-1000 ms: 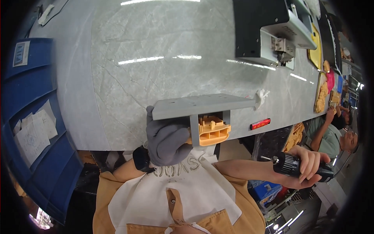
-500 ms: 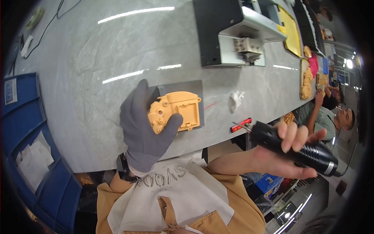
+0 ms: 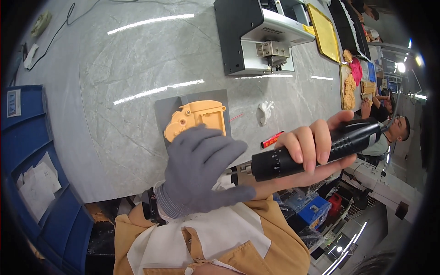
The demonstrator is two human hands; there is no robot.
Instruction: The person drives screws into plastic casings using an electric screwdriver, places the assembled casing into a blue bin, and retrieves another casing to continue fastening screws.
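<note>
My left hand (image 3: 195, 172), in a grey knit glove, holds nothing; its fingers are spread, palm down. It hovers over the near edge of an orange-yellow plastic housing (image 3: 211, 108), hiding part of it. The housing lies on a dark grey mat (image 3: 164, 109) and shows a rectangular recess and several round bosses. My bare right hand (image 3: 316, 145) grips a black electric screwdriver (image 3: 270, 164), held level above the table's near edge. The driver's metal nose points left toward my gloved fingers, close to the thumb and fingertips; its bit is hard to make out.
A black and silver bench machine (image 3: 270, 39) stands at the far side, beside a yellow tray (image 3: 324, 34). Crumpled white tissue (image 3: 265, 112) and a red tube-shaped item (image 3: 272, 139) lie right of the mat. A blue rack (image 3: 27, 133) stands left. A co-worker (image 3: 401, 128) sits at right.
My left hand has let go of the housing and moved nearer and right, fingers spreading. The screwdriver has swung left toward it, now gripped more firmly. The housing stays on the mat.
</note>
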